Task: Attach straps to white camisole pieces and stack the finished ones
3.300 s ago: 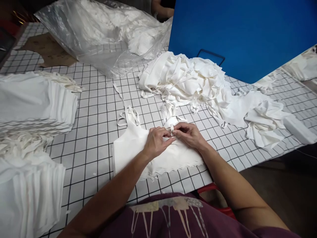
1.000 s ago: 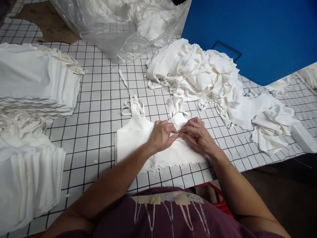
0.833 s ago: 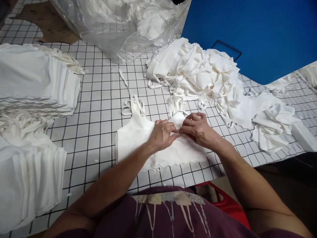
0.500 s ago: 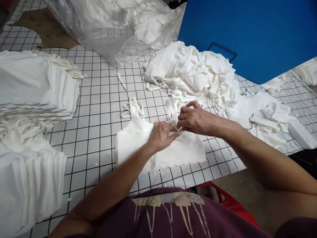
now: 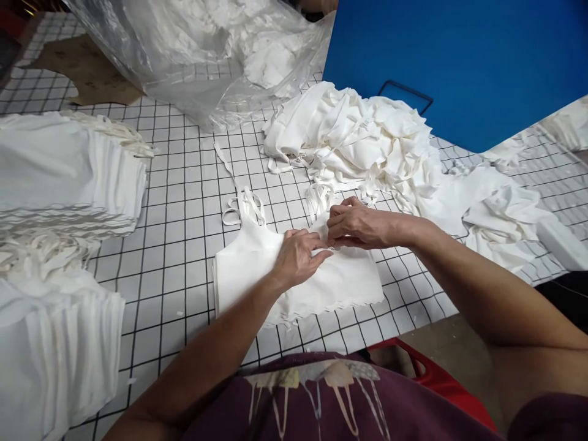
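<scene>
A small stack of white strappy tops lies flat on the gridded table right in front of me. My left hand presses on the stack near its neckline, fingers pinching the fabric. My right hand meets it from the right, its fingers curled and gripping the fabric at the right shoulder strap. The straps of the stack fan out toward the far side.
A loose heap of white garments lies beyond my hands. Tall folded white stacks stand at the left. A clear plastic bag of fabric is at the back, a blue board at back right, a red crate below the table edge.
My right hand has lifted from the stack's middle and shifted up to the right strap, its elbow swinging out to the right. The left hand has stayed on the stack.
</scene>
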`<state>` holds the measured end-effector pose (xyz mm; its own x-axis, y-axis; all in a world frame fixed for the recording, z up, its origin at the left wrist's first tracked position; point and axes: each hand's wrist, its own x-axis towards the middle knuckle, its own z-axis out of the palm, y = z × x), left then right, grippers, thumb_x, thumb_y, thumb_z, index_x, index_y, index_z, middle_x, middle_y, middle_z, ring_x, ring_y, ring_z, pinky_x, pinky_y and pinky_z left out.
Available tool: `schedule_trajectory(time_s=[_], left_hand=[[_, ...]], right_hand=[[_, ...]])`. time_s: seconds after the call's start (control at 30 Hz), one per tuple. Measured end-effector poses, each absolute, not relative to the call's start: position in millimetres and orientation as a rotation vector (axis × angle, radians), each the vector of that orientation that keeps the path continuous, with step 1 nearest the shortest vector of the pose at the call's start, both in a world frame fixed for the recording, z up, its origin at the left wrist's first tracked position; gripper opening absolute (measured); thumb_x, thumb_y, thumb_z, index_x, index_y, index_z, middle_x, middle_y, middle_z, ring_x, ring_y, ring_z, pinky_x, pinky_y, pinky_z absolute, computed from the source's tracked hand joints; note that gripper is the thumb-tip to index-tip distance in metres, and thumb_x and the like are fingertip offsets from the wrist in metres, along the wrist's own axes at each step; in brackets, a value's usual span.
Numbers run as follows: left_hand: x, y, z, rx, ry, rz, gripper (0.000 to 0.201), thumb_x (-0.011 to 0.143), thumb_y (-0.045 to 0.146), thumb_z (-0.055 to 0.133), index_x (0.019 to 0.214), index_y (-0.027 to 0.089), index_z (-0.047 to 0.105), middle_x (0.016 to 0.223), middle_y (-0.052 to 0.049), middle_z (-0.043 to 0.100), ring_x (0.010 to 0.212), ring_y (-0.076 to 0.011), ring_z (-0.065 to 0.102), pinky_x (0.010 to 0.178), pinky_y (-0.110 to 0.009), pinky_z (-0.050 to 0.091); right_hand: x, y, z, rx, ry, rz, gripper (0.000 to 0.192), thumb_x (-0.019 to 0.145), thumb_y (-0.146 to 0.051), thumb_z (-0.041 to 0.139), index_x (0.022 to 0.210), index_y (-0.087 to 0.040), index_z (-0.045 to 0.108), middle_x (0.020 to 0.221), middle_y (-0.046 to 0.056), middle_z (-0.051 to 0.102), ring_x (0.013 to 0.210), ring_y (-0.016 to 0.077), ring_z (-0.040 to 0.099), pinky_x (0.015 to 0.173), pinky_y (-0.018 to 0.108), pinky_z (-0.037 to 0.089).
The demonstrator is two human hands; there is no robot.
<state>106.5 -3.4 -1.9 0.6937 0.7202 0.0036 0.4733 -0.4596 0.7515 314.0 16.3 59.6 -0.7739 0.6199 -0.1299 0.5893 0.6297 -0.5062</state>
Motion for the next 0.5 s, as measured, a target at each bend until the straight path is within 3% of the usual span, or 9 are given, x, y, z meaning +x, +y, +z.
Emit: schedule_trajectory(time_s=[0.1,0.2,0.33,0.43,0.5], left_hand=[[106.6,-3.1,-1.5,2.132,0.942,0.389,0.016,0.094,0.031,0.063,0.091,0.021,0.074,0.085,0.001,0.071,0.084,-0.0151,0.056,0.094,-0.037,0.036],[106.9,-3.4,-1.9,2.14,0.956,0.376,0.017,0.093,0.034,0.063,0.089,0.021,0.074,0.084,0.001,0.07,0.086,-0.0159,0.057,0.093,-0.037,0.036],[107.1,-4.2,-2.4,2.16,0.958,0.384,0.019,0.091,0.035,0.064,0.085,0.02,0.073,0.084,0.001,0.071,0.088,-0.0177,0.057,0.093,-0.039,0.037],[107.5,-5.3,-3.9,2.184,0.971,0.376,0.018,0.089,0.035,0.064,0.081,0.021,0.069,0.086,0.001,0.071,0.088,-0.0193,0.058,0.093,-0.04,0.039],[108.0,-7.2,-6.1,2.197,1.005,0.399,0.013,0.087,0.035,0.066,0.089,0.022,0.067,0.091,0.0,0.071,0.091,-0.0208,0.06,0.093,-0.041,0.042]], right_hand=[[326.1,19.0,61.9,-1.153,-2.706,0.874,0.014,0.085,-0.037,0.068,0.085,-0.025,0.075,0.073,0.0,0.066,0.081,0.0183,0.053,0.082,0.039,0.031],[340.8,26.7,68.1,-1.281,-2.656,0.609,0.013,0.086,-0.031,0.065,0.093,-0.025,0.075,0.076,0.001,0.066,0.084,0.021,0.053,0.083,0.04,0.032],[351.9,52.0,70.9,-1.372,-2.33,0.419,0.021,0.089,-0.038,0.062,0.094,-0.021,0.073,0.083,0.005,0.066,0.09,0.0227,0.053,0.084,0.039,0.036],[352.0,80.4,58.6,-1.419,-1.995,0.525,0.033,0.084,-0.051,0.067,0.09,-0.019,0.071,0.089,0.006,0.066,0.089,0.0216,0.055,0.08,0.036,0.04],[349.4,98.4,43.9,-1.478,-1.818,0.698,0.042,0.078,-0.06,0.07,0.082,-0.018,0.067,0.081,0.004,0.063,0.079,0.0191,0.055,0.071,0.033,0.041]])
